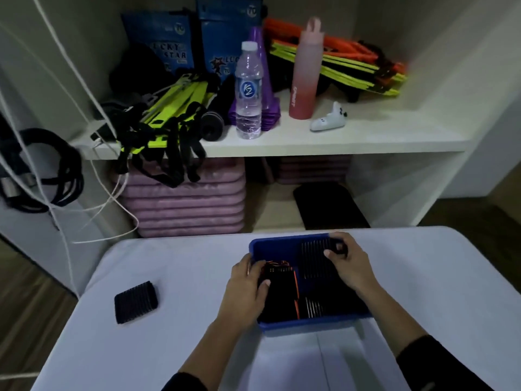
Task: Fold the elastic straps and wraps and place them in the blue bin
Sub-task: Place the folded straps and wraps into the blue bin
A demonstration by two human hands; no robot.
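The inside of the blue bin (310, 323), which sits on the table (169, 348) right of centre, is dim, and its black contents run together. Three pieces can be told apart: an orange-trimmed wrap (282, 292) on the left, a ribbed wrap (314, 261) on the far right, and a smaller ribbed piece (313, 307) near the front wall. Whether more lie beneath them cannot be told.

The left hand (248, 283) reaches over the bin's left wall. Its fingers curl round the edge of the orange-trimmed wrap and its thumb lies on top. The right hand (349, 266) is at the far right corner, with thumb and curled fingers pinching the far end of the ribbed wrap; the fingertips there are blurred. Both forearms end in dark sleeves cut off by the lower edge.

One folded black wrap (136, 301) lies alone on the table, well apart from the bin to the left.

On the shelf (366, 131) beyond stand two bottles, a clear water bottle (248, 91) and a pink bottle (306, 71). Behind them are two blue bags (225, 38), whose printing is partly hidden. Yellow and black straps (169, 119) spill over the shelf's left edge in a tangle too dense to count
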